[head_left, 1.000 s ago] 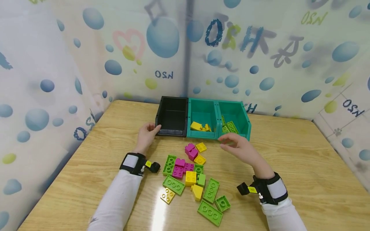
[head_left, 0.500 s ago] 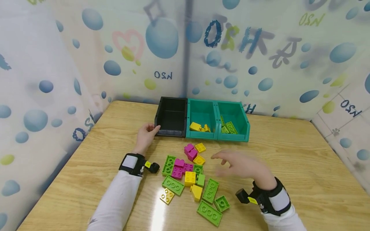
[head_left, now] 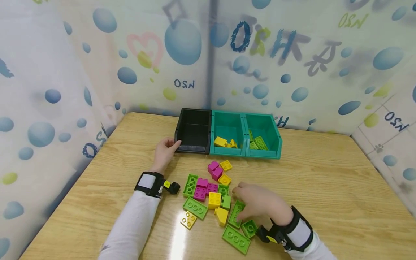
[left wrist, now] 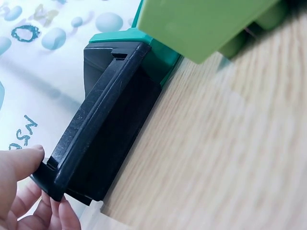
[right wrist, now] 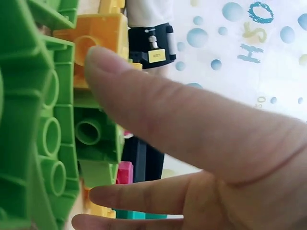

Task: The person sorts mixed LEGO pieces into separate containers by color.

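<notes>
My left hand (head_left: 163, 153) grips the front left corner of the black bin (head_left: 194, 148); in the left wrist view the thumb lies on its rim (left wrist: 96, 112) with the fingers beneath. My right hand (head_left: 260, 202) is spread low over a long green toy brick (head_left: 234, 218), its thumb and fingers apart around the brick's right and far sides. Whether it touches is unclear. In the right wrist view nothing is pinched between thumb and fingers. Close by lie a square green brick (head_left: 250, 229), another long green brick (head_left: 236, 239) and a yellow sloped brick (head_left: 222, 217).
Two teal bins stand right of the black one: the middle bin (head_left: 227, 152) holds yellow bricks (head_left: 220, 141), the right bin (head_left: 264, 154) green bricks (head_left: 261, 143). Magenta bricks (head_left: 200, 193) lie among green and yellow ones on the wooden table (head_left: 331, 173). A patterned sheet (head_left: 292, 72) hangs behind.
My right hand has come away from the front of the right teal bin, moving toward me and down over the green bricks. The left hand stays on the black bin.
</notes>
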`<control>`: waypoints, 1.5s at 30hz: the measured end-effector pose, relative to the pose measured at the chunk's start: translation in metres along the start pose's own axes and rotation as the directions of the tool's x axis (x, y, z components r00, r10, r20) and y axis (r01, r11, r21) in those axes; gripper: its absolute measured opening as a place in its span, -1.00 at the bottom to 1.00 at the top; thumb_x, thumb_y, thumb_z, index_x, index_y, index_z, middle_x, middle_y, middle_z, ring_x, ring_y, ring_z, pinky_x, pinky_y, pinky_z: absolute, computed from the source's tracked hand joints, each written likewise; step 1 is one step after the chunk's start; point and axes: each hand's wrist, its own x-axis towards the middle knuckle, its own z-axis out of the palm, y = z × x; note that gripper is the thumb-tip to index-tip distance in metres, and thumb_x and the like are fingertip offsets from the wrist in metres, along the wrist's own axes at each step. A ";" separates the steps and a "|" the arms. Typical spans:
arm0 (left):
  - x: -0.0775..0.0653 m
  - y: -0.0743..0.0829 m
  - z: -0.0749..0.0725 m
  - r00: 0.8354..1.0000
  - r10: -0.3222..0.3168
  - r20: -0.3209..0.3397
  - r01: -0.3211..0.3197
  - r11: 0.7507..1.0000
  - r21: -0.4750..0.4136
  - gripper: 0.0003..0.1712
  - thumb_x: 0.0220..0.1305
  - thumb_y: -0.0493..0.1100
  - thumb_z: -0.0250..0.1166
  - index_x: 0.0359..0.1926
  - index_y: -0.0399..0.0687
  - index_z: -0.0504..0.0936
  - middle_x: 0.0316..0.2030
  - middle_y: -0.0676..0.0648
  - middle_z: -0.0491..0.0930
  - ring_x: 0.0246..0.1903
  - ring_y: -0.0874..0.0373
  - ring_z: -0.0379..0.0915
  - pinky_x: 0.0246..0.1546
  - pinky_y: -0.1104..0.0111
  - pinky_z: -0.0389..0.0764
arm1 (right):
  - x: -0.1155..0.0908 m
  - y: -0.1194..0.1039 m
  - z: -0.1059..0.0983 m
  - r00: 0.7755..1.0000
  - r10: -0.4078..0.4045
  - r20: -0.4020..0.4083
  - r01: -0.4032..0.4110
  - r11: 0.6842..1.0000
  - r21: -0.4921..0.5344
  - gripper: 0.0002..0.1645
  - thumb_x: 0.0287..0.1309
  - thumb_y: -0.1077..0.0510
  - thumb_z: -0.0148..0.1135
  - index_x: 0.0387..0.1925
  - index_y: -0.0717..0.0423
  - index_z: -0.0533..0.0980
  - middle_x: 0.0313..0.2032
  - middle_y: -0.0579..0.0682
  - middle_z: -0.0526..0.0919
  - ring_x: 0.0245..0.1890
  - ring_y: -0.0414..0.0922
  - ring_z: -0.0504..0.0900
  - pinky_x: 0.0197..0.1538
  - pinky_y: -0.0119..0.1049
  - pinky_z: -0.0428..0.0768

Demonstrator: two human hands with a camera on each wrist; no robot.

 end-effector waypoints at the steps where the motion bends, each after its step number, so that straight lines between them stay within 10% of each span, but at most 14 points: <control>1: 0.000 0.000 0.000 1.000 -0.002 0.000 0.002 1.000 0.002 -0.66 0.28 0.01 0.23 -0.20 -0.20 0.47 -0.34 -0.03 0.35 -0.31 0.11 0.25 -0.34 0.37 0.32 | 0.001 -0.001 0.001 1.000 0.011 0.009 -0.011 1.000 -0.008 -0.22 -0.22 -0.10 0.53 0.04 0.20 0.48 -0.16 -0.02 0.52 -0.20 -0.13 0.52 -0.05 -0.16 0.54; 24: 0.002 0.001 0.001 1.000 0.011 -0.010 -0.011 1.000 -0.001 -0.67 0.29 -0.01 0.23 -0.21 -0.22 0.46 -0.34 -0.05 0.35 -0.30 0.11 0.25 -0.34 0.37 0.31 | 0.010 -0.001 0.008 0.998 0.055 0.041 -0.055 0.998 -0.005 -0.23 -0.28 0.01 0.58 0.05 0.11 0.48 -0.19 -0.08 0.57 -0.16 -0.13 0.53 0.02 -0.16 0.51; 45: 0.003 -0.003 0.000 1.000 0.002 0.006 -0.002 1.000 0.001 -0.65 0.29 0.02 0.22 -0.18 -0.21 0.46 -0.32 -0.04 0.35 -0.30 0.11 0.26 -0.34 0.38 0.32 | -0.001 0.015 -0.012 0.966 -0.259 0.014 0.255 0.959 0.121 -0.86 0.07 0.18 0.35 -0.34 -0.02 0.52 -0.52 -0.23 0.39 -0.50 -0.31 0.30 -0.41 -0.43 0.32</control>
